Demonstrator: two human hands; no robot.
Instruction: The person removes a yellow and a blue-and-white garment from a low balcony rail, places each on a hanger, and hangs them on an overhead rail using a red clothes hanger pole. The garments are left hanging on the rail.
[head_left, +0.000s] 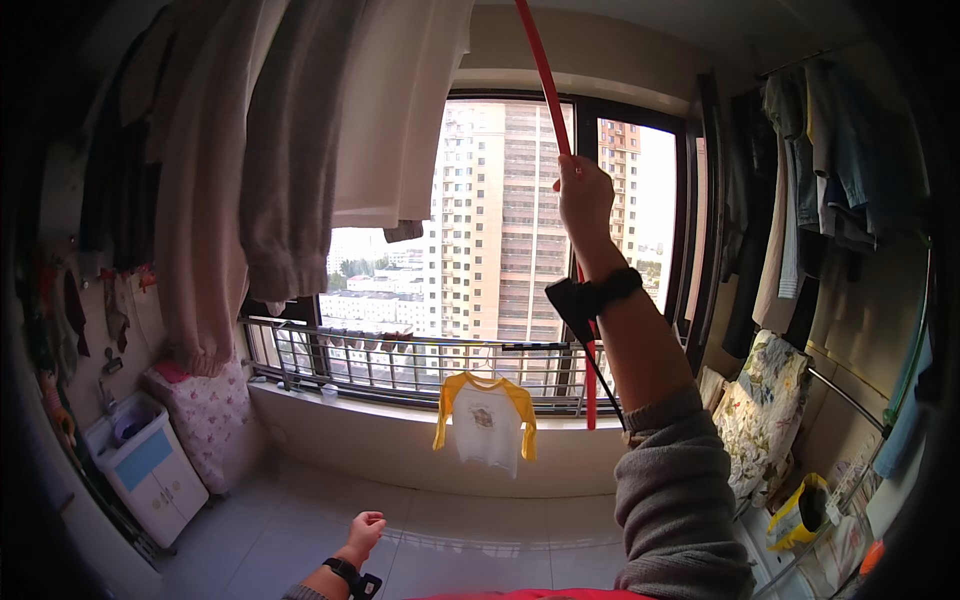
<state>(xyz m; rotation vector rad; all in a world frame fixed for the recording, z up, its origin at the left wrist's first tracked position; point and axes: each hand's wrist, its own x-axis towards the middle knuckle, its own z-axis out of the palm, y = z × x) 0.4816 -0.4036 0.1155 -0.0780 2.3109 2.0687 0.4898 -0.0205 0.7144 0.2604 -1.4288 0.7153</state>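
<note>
My right hand (583, 191) is raised in front of the window, closed around a long red pole (550, 86). The pole runs up past the top of the view and down behind my forearm to a lower end near the sill. My left hand (366, 529) hangs low above the tiled floor, its fingers curled in with nothing visible in them. Between the two hands, farther off, a small white shirt with yellow sleeves (486, 420) hangs on a hanger from the window railing (450, 356). Pale trousers (199, 187), grey trousers (289, 172) and a white garment (390, 112) hang overhead at left.
A white washbasin cabinet (161, 487) stands at left beside a floral-covered appliance (202, 427). More clothes (795, 172) hang at right above a floral quilt (761, 409) draped on a rail. A yellow bag (799, 517) sits below. Small dark items (360, 339) lie over the railing.
</note>
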